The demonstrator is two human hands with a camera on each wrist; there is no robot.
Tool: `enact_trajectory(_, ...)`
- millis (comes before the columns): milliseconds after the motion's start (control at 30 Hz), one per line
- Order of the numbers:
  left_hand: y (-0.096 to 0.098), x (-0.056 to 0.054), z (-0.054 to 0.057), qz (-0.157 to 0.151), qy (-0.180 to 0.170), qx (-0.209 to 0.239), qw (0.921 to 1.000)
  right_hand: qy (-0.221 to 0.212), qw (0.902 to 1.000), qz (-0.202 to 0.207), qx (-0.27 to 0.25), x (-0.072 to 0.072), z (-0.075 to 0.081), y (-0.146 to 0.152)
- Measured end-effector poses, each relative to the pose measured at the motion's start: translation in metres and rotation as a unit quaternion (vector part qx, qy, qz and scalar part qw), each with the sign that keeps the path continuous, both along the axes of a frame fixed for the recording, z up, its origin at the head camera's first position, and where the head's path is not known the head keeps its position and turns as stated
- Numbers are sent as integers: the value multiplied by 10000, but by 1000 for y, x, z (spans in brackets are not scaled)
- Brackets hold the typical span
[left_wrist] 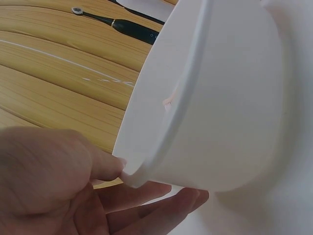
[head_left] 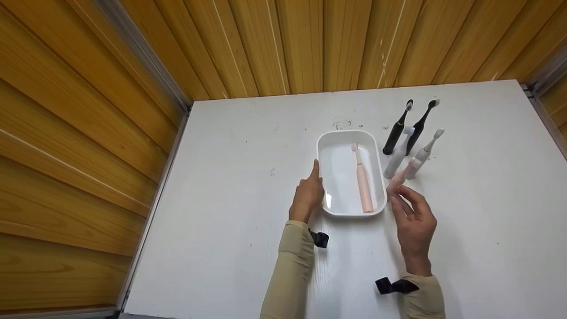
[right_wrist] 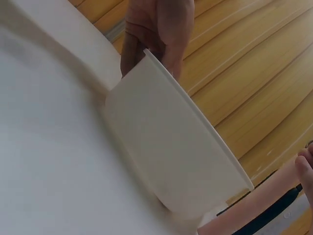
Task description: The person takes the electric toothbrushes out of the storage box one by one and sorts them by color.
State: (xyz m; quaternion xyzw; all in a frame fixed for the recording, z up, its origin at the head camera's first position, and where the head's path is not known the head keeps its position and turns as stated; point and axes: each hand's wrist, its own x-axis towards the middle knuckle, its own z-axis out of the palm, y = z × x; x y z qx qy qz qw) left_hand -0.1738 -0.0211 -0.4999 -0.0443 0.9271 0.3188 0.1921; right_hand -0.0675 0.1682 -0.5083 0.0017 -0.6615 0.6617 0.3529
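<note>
A white tub (head_left: 339, 204) with rounded corners stands mid-table, and a pink electric toothbrush (head_left: 363, 188) lies inside it. My left hand (head_left: 308, 192) grips the tub's left side; in the left wrist view its thumb is at the rim and the other fingers are outside the wall. Just right of the tub, my right hand (head_left: 415, 221) pinches a second pink electric toothbrush (head_left: 397, 180), which stands upright. The right wrist view shows this toothbrush's handle (right_wrist: 259, 200) beside the tub's wall (right_wrist: 166, 132), with the fingertips (right_wrist: 306, 169) at its upper end.
Behind the right hand stand two black electric toothbrushes (head_left: 394, 135) and two pale ones (head_left: 395, 160), close together. The white table (head_left: 230, 177) has dark scuffs behind the tub. Wood-patterned walls (head_left: 301, 48) border its back and left sides.
</note>
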Motion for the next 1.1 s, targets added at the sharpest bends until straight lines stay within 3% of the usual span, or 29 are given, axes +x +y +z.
enact_trajectory(267, -1, 0, -1, -68, 114, -40, 9999, -206, 9958, 233, 859, -23, -7, -18)
enact_trajectory(433, -2, -1, -2, -79, 75, 23, 9999, -992, 9828, 35, 1554, -38, -5, -27)
enact_trajectory(567, -2, -1, -2, -74, 79, 34, 9999, -1947, 9635, 49, 1839, -48, -2, -32)
enact_trajectory(733, -2, 0, -3, -15, 5, 92, 10000, -2907, 9298, 187, 2252, -58, -4, -33)
enact_trajectory(867, -1, 0, -2, 15, -25, 90, 10000, -3322, 9047, 194, 2661, -64, -7, -33)
enact_trajectory(1100, -2, 1, -1, -162, 245, 11, 9996, -3845, 8718, 536, 2987, -74, -10, -34)
